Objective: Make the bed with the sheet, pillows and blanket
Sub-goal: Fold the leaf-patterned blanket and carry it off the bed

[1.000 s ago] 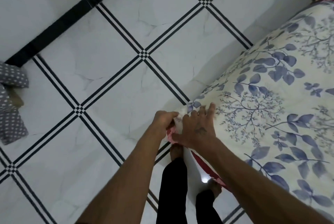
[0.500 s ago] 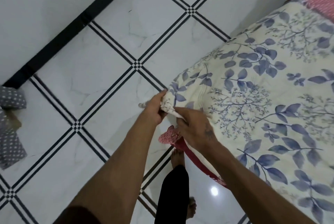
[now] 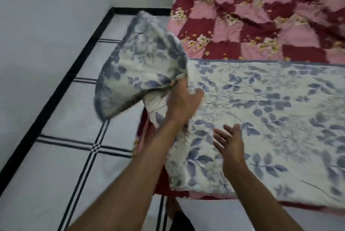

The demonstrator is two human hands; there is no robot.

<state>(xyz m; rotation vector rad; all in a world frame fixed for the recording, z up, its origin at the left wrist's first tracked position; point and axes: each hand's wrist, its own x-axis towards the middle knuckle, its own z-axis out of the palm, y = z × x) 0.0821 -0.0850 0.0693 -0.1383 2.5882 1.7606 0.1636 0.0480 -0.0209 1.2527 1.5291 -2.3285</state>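
Observation:
A cream blanket (image 3: 270, 118) with blue leaf print lies spread over the near part of the bed. Beneath it, a red and pink checked sheet (image 3: 252, 25) with small flowers covers the far part, wrinkled. My left hand (image 3: 182, 103) grips the blanket's left corner and holds it lifted; the raised flap (image 3: 141, 66) billows out over the floor, blurred by motion. My right hand (image 3: 228, 141) hovers open, fingers spread, just above the blanket near the bed's front edge. No pillows are in view.
White floor tiles (image 3: 65, 156) with black line patterns run along the bed's left side. A white wall (image 3: 46, 25) with a black skirting strip closes that gap. My legs (image 3: 177, 217) stand at the bed's front left corner.
The view swung up from the floor to the bed. My left hand lifted the blanket corner high and away from the mattress. My right hand let go of the corner and now hovers open.

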